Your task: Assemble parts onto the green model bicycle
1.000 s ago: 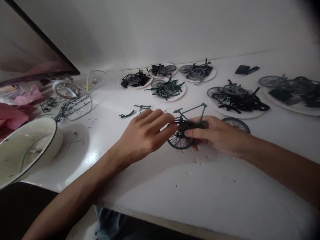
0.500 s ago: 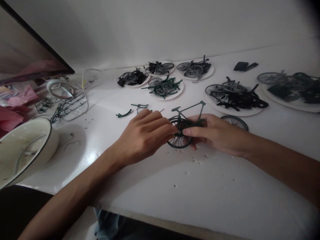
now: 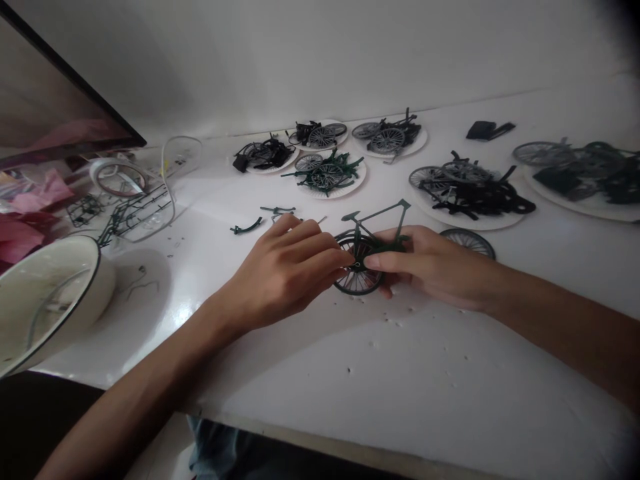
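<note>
A dark green model bicycle frame (image 3: 383, 214) is held upright just above the table, with a spoked wheel (image 3: 359, 285) fitted at its saddle end. My right hand (image 3: 433, 267) grips the frame from the right, thumb on the near side. From the left, the closed fingers of my left hand (image 3: 293, 270) pinch at the wheel's hub; whether they hold a small part there is hidden. Behind my right wrist lies a loose wheel (image 3: 470, 241). Small green parts (image 3: 246, 227) rest on the table beyond my left hand.
Paper plates heaped with model bicycle parts stand along the back, among them one with green pieces (image 3: 330, 175) and one with black pieces (image 3: 475, 193). To the left are an enamel basin (image 3: 93, 293), a tape roll (image 3: 117, 179) and green sprues (image 3: 135, 217). Crumbs dot the white table (image 3: 310, 393).
The view has shifted very slightly. Both hands keep their hold around the frame and wheel, with hardly any visible movement.
</note>
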{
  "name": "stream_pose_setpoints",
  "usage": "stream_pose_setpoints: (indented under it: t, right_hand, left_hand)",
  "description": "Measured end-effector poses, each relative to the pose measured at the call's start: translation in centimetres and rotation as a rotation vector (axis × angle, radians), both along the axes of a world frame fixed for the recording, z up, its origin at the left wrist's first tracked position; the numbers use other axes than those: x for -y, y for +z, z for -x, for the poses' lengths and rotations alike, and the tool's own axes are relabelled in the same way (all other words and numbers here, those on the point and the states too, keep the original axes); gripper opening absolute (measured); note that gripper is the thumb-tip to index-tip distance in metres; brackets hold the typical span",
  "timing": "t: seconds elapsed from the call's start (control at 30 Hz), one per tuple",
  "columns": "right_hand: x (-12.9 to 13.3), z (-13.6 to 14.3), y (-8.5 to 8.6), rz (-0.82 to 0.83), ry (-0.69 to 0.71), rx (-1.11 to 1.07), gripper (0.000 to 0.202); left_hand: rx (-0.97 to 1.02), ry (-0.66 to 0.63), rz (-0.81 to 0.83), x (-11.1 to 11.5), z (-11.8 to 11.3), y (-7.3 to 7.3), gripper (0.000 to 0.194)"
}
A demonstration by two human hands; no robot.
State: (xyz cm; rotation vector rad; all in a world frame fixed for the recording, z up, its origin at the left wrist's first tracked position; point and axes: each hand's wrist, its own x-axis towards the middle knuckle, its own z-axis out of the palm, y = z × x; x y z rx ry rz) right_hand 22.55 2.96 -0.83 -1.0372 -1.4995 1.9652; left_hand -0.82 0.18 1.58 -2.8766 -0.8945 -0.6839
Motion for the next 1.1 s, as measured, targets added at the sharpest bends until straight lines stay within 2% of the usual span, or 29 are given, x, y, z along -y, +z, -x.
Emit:
stream_pose_setpoints:
  t: [0.47,0.77,1.1]
  right_hand:
    - [0.04,0.11,0.30,-0.035,0.001,-0.011,0.016]
    - [0.00,-0.16,0.22,0.000,0.004,0.024,0.019]
    - [0.04,-0.06,0.64,-0.037,0.036,0.026,0.017]
  left_hand:
    - [-0.035,-0.023,0.000,0.15,-0.08,-0.09,0.014]
    - [-0.027,-0.004,0.011,0.13,0.07,0.04,0.007]
    - [-0.024,-0.011,0.005,0.15,0.00,0.01,0.006]
